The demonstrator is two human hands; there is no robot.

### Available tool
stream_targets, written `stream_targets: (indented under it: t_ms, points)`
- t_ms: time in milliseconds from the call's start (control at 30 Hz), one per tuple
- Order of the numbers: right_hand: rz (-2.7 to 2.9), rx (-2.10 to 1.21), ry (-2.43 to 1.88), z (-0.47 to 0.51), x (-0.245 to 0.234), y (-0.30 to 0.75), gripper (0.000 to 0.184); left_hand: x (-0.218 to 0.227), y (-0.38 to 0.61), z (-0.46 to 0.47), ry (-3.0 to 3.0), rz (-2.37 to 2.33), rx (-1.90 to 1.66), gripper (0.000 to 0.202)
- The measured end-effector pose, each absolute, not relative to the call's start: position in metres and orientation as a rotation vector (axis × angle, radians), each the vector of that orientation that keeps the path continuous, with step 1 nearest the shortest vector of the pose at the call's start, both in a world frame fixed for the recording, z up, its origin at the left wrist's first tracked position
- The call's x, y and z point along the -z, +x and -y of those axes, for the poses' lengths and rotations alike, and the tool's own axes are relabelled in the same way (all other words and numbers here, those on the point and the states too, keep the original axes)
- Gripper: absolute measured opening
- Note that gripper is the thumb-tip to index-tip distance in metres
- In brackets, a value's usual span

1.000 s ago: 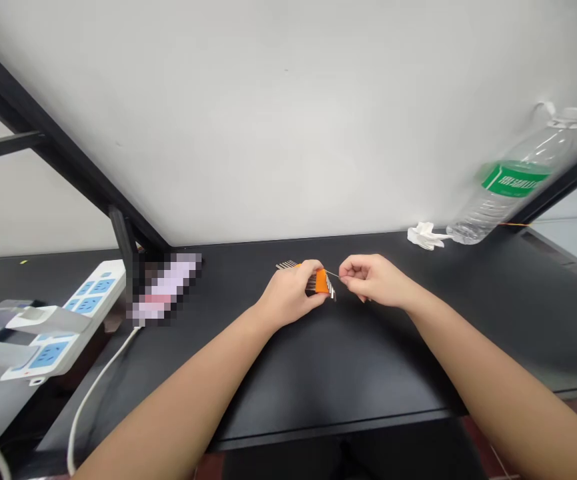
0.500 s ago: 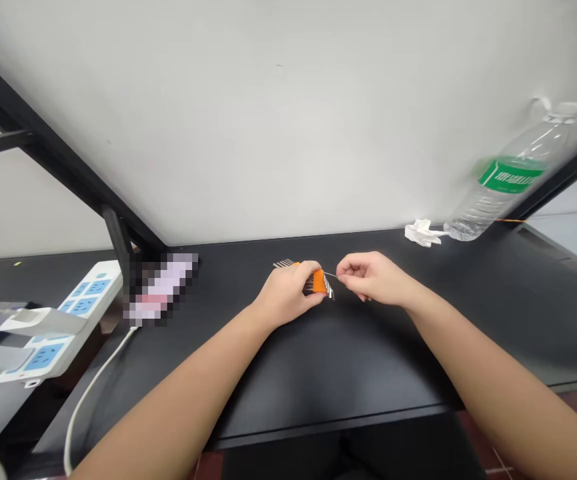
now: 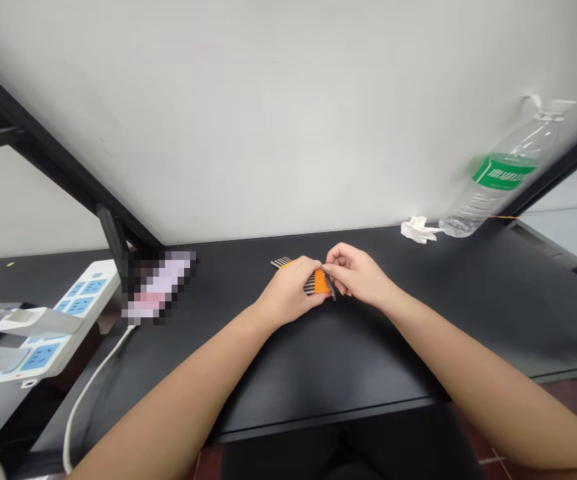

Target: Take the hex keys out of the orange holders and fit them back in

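An orange hex key holder (image 3: 322, 283) with several metal hex keys (image 3: 281, 262) through it lies in the grip of my left hand (image 3: 291, 291), thumb in front and fingers over the top. The long arms of the keys stick out to the left. Short bent ends show at the right side. My right hand (image 3: 355, 272) is closed in a pinch at the holder's upper right corner, close against the left fingertips. A thin hex key was between these fingers earlier; now the fingers mostly hide it.
A black table (image 3: 343, 360) meets a white wall (image 3: 278, 133). On the left are a power strip (image 3: 81, 293), a blurred-out flat object (image 3: 161, 287) and a white cable (image 3: 83, 393). At the back right stand a plastic bottle (image 3: 503, 172) and crumpled tissue (image 3: 419, 230).
My right hand has moved left, bringing the hex key up to the orange holder and closing the gap. My left hand keeps its hold. The camera view has shifted slightly.
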State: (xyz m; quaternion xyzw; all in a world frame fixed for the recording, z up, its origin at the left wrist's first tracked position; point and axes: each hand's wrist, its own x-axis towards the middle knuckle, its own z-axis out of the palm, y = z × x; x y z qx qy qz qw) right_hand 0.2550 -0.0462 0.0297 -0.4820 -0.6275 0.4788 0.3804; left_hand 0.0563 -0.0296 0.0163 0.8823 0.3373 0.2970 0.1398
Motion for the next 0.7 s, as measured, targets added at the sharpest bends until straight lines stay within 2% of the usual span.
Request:
stream_targets:
  t_ms: [67, 133, 367, 500, 600, 667, 700]
  points:
    - [1.834, -0.922, -1.253, 0.051, -0.032, 0.251, 0.009, -0.015, 0.056, 0.028, 2.546, -0.965, -0.868, 0.016]
    - [1.989, -0.689, -1.252, 0.054, -0.034, 0.250, 0.010, -0.012, 0.055, 0.026, 2.542, -0.960, -0.864, 0.011]
    - [2.268, -0.424, -1.266, 0.059, -0.035, 0.244, 0.021, -0.006, 0.057, 0.022, 2.544, -1.001, -0.749, 0.012]
    - [2.484, -0.176, -1.261, 0.065, -0.038, 0.241, 0.019, -0.009, 0.057, 0.023, 2.451, -0.997, -0.740, 0.014]
    - [2.473, -0.221, -1.247, 0.065, -0.038, 0.242, 0.022, -0.012, 0.058, 0.025, 2.388, -1.016, -0.746, 0.012]
    - [2.375, -0.418, -1.234, 0.061, -0.035, 0.244, 0.026, -0.013, 0.058, 0.027, 2.350, -1.031, -0.751, 0.010]
    - [2.307, -0.530, -1.226, 0.059, -0.033, 0.246, 0.029, -0.013, 0.058, 0.027, 2.325, -1.039, -0.754, 0.018]
